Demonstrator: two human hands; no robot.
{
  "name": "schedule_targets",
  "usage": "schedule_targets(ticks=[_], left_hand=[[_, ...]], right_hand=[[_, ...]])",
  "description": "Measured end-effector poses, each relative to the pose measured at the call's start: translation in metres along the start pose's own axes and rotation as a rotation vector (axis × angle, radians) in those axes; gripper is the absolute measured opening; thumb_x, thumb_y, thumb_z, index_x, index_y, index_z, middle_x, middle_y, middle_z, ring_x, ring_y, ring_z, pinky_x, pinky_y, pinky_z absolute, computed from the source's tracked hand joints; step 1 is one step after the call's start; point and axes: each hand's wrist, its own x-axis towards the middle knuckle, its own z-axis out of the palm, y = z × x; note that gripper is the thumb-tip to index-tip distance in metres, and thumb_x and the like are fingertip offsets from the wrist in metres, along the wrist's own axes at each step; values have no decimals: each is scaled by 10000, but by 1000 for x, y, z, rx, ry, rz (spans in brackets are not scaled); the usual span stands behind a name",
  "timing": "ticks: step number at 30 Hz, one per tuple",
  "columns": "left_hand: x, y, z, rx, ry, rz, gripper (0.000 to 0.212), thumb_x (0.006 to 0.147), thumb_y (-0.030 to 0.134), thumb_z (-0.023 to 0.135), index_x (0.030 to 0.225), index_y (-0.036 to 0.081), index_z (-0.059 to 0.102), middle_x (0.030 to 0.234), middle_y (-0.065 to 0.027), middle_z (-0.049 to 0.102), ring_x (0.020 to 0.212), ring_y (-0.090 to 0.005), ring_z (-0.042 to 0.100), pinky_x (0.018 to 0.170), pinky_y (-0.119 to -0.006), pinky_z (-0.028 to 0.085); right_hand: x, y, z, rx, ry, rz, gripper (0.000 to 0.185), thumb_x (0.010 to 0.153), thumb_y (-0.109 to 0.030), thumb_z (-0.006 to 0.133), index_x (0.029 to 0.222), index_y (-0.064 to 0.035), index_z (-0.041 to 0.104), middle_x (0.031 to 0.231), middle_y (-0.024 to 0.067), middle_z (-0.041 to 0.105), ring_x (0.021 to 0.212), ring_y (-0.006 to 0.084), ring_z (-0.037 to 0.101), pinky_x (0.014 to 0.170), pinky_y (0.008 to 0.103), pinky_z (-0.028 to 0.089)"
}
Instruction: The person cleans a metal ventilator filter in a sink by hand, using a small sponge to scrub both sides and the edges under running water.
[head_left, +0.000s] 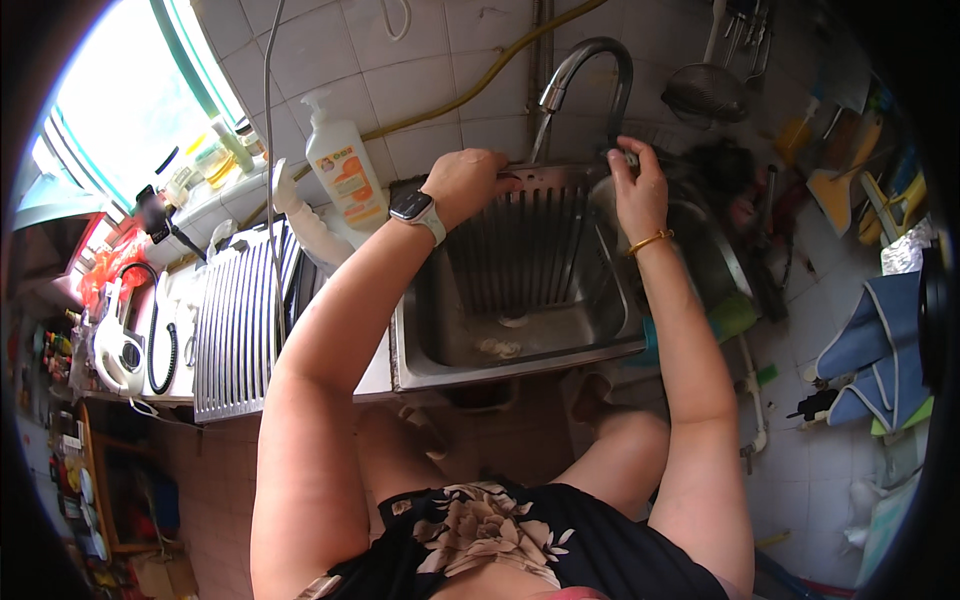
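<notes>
A slotted metal filter panel leans upright in the stainless steel sink. My left hand, with a watch at the wrist, grips the panel's upper left corner. Water runs from the curved chrome faucet towards the panel's top edge. My right hand, wearing a gold bangle, is at the faucet's base with its thumb and fingers bent around a small blurred part there. Whether it grips that part is unclear. A pale crumpled lump lies on the sink floor near the drain.
A similar slotted panel lies on the counter at left, jutting past its front edge. An orange-labelled pump bottle and a white garment steamer stand there too. Right of the sink is a metal basin; blue cloths hang beyond.
</notes>
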Motion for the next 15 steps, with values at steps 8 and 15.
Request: schedule_targets(ticks=[8, 15], left_hand=[[-28, -33, -6, -86, -153, -147, 435, 858, 342, 715, 1075, -33, 678, 985, -262, 694, 978, -421, 662, 847, -460, 521], [-10, -22, 1, -48, -175, -153, 432, 796, 271, 756, 1086, -39, 676, 1005, -276, 692, 996, -433, 659, 856, -475, 522]], right_hand=[[-53, -1, 111, 486, 84, 127, 314, 870, -45, 728, 1166, -27, 626, 978, 102, 723, 819, 160, 708, 743, 277, 544], [-34, 7, 133, 238, 323, 167, 173, 780, -70, 810, 926, -39, 723, 938, 90, 698, 886, 247, 682, 828, 347, 538]])
